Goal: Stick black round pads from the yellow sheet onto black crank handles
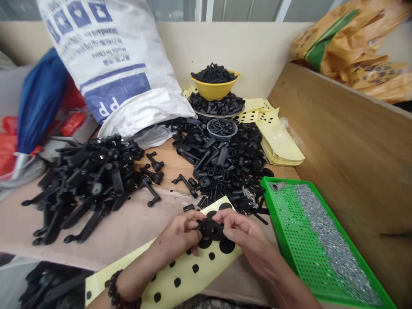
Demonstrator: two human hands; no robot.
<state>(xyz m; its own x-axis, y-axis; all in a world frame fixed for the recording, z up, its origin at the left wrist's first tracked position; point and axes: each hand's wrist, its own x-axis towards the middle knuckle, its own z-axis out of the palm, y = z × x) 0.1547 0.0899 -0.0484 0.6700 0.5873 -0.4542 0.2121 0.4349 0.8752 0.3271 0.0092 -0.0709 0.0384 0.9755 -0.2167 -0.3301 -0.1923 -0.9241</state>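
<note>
Between both hands is a small black plastic part (211, 230) with a rounded, disc-like face; its exact kind is hard to make out. My left hand (183, 231) grips its left side with the fingers curled in. On its right side my right hand (244, 229) pinches the edge between thumb and fingers. Beneath them lies a yellow backing sheet (180, 266) with large and small black round stickers. Just beyond the hands spreads a heap of loose black plastic parts (222, 156), with tubes, screws and discs among them.
A green perforated tray (299, 249) of small metal pieces stands right, beside a wooden board (347, 137). Black crank-like handles (93, 180) are piled left. Behind stand a white sack (125, 56), a yellow bowl (215, 89) of black parts and stacked yellow sheets (281, 143).
</note>
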